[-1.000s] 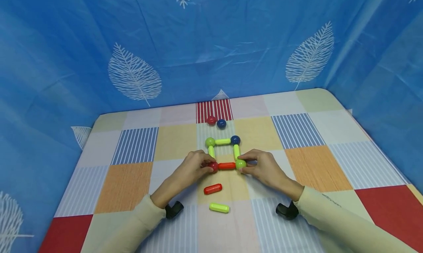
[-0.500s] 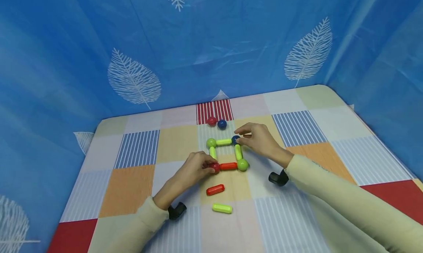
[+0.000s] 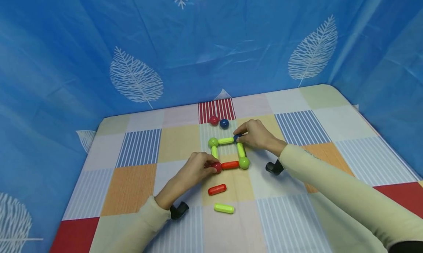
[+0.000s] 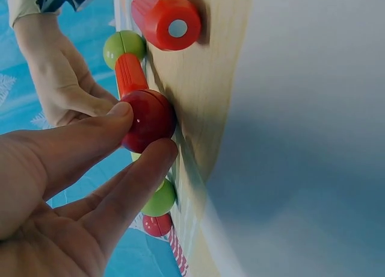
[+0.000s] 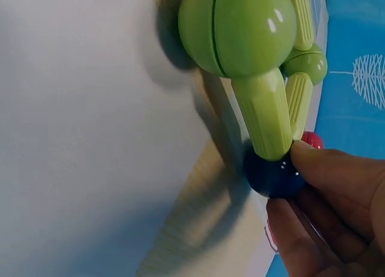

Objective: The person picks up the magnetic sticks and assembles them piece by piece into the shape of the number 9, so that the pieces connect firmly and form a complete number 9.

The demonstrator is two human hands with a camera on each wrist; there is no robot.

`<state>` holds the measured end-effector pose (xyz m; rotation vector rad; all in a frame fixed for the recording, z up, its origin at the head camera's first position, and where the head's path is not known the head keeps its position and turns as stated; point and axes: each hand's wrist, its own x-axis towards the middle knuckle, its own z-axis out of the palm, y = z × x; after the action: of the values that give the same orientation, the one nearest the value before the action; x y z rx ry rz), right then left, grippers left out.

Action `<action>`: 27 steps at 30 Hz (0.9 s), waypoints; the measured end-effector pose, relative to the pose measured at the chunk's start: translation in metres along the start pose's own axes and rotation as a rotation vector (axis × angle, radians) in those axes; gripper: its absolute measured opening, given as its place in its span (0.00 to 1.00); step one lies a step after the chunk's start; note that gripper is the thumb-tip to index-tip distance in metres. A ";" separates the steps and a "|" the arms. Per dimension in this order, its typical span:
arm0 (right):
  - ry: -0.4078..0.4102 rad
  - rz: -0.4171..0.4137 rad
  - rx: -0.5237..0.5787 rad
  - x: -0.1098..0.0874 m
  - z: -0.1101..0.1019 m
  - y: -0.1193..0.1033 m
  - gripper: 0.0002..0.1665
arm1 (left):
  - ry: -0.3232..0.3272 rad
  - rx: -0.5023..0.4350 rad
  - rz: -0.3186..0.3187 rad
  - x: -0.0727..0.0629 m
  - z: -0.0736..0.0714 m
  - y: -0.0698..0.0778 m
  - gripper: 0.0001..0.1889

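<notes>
A square of magnetic sticks and balls lies on the patchwork cloth. My left hand pinches the red ball at its near left corner between thumb and fingers. At the far right corner, my right hand pinches the dark blue ball. Green balls form the other two corners, the near right one and the far left one. A red stick makes the near side. Yellow-green sticks make the others, among them the far one and the right one.
Behind the square sit a loose red ball and a loose dark blue ball. Nearer me lie a loose red stick and a yellow-green stick. A blue curtain with white leaves hangs round the table.
My right hand has let go of the near right green ball and moved away from me to grip the dark blue corner ball. The left hand stays on the red ball.
</notes>
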<state>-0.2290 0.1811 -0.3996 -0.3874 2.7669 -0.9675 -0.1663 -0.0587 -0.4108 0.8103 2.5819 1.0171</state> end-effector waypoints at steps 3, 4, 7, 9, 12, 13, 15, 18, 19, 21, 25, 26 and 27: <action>-0.012 0.013 0.003 0.000 -0.001 0.000 0.14 | 0.005 -0.006 0.002 -0.001 0.000 0.001 0.10; -0.011 0.013 0.002 0.000 -0.001 0.000 0.14 | 0.006 -0.007 0.002 -0.001 0.000 0.001 0.09; -0.009 0.019 0.001 -0.001 -0.001 0.000 0.14 | 0.011 -0.008 0.003 -0.001 0.000 0.001 0.09; -0.004 0.023 0.001 -0.001 0.000 0.001 0.14 | 0.017 -0.005 0.002 -0.001 0.001 0.000 0.09; 0.005 0.026 0.009 -0.001 0.001 0.001 0.14 | 0.028 0.008 0.001 -0.001 0.002 0.000 0.10; 0.008 0.026 0.014 -0.001 0.001 0.001 0.14 | 0.033 0.014 0.001 -0.001 0.003 0.000 0.10; 0.011 0.023 0.020 -0.001 0.002 0.002 0.14 | 0.039 0.024 -0.001 -0.001 0.004 -0.001 0.11; 0.011 0.022 0.022 -0.001 0.002 0.003 0.14 | 0.047 0.035 0.000 -0.002 0.005 -0.002 0.12; 0.011 0.022 0.022 -0.002 0.002 0.003 0.14 | 0.048 0.039 0.003 -0.002 0.006 -0.003 0.12; 0.010 0.023 0.020 -0.002 0.002 0.003 0.14 | 0.050 0.040 0.001 -0.003 0.006 -0.003 0.13; 0.018 0.025 0.024 -0.003 0.002 0.001 0.14 | 0.037 0.028 0.002 -0.003 0.004 -0.003 0.12; 0.020 0.024 0.027 -0.003 0.002 0.001 0.14 | 0.022 0.021 -0.003 -0.003 0.002 -0.002 0.12; 0.021 0.022 0.028 -0.002 0.002 0.001 0.14 | 0.009 0.020 -0.004 -0.002 0.000 -0.002 0.12</action>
<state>-0.2264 0.1810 -0.4018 -0.3443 2.7665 -1.0099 -0.1657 -0.0617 -0.4121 0.8062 2.6044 0.9980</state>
